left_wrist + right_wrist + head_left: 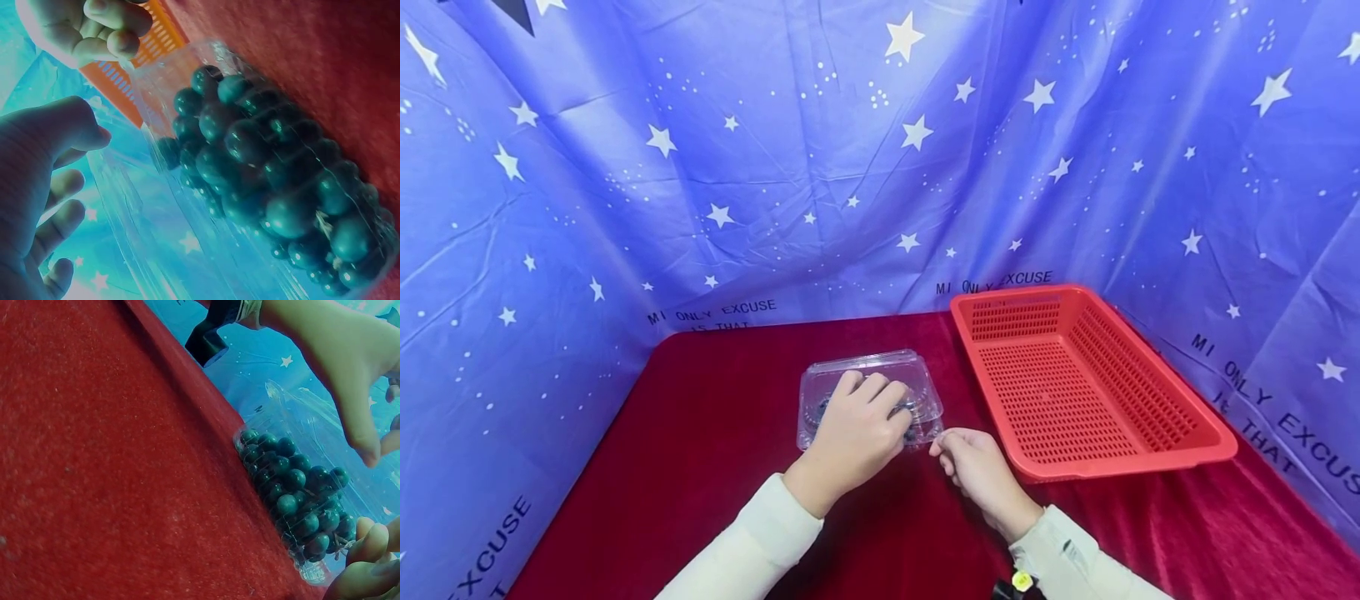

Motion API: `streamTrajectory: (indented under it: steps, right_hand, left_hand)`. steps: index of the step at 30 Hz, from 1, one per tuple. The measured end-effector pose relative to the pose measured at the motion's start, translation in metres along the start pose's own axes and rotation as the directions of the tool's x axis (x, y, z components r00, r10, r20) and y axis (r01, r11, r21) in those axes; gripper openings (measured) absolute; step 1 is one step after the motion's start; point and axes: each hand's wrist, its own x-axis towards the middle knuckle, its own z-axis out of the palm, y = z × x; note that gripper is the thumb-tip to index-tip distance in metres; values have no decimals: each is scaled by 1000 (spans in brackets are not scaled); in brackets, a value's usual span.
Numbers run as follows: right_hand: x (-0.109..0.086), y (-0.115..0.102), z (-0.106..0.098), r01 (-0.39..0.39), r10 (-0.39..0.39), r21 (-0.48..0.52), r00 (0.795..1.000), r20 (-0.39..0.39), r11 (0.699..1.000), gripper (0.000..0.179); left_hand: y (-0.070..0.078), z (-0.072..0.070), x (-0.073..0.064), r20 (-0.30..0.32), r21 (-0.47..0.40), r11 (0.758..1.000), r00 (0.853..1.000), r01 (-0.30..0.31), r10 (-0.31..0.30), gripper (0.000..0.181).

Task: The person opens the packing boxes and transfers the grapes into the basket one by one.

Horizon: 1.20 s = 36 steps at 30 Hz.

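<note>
A clear plastic box (925,379) of dark round grapes (250,144) stands on the red cloth, its lid (119,187) seemingly raised at the far side. Over the box is my left hand (857,429), its fingers bent and spread apart, with nothing seen in its grasp. In the left wrist view that hand's thumb and fingers are clear of the grapes. My right hand (977,475) pinches the box at its near right corner between thumb and curled fingers. Pale stems show among the grapes in both wrist views.
To the right of the box stands a red slatted basket (1045,400) with nothing in it, close to my right hand. Dark red cloth (715,467) covers the table. A blue star-printed curtain (820,167) hangs around its back and sides.
</note>
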Motion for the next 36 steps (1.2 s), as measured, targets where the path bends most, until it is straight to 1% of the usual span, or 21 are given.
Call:
streamTrajectory:
  steps: [6, 13, 18, 26, 30, 33, 36]
  right_hand:
    - [0, 0, 1, -10, 10, 5, 1000, 6, 1000, 22]
    - [-2, -2, 1, -12, 12, 5, 1000, 1, 1000, 20]
    - [-1, -1, 1, -13, 13, -1, 1000, -1, 1000, 20]
    - [-1, 0, 1, -12, 12, -3, 1000, -4, 1000, 21]
    - [-1, -1, 1, -10, 10, 6, 1000, -10, 1000, 19]
    - [-1, -1, 1, -7, 7, 2, 1000, -12, 1000, 19]
    - [-1, -1, 1, -5, 5, -2, 1000, -6, 1000, 19]
  left_hand:
    - [-5, -5, -9, 30, -6, 1000, 1000, 5, -4, 17]
    - [-11, -9, -19, 56, -1, 1000, 998, 12, -12, 11]
    - [-14, -11, -26, 69, 7, 1000, 997, 22, -23, 12]
    - [-23, -16, -39, 83, 33, 999, 996, 33, -35, 13]
    - [-28, -17, -45, 101, 48, 998, 993, 51, -56, 12]
    - [-31, -18, -50, 119, 56, 997, 991, 53, -60, 10]
    - [-33, -20, -54, 124, 61, 997, 990, 56, -63, 9]
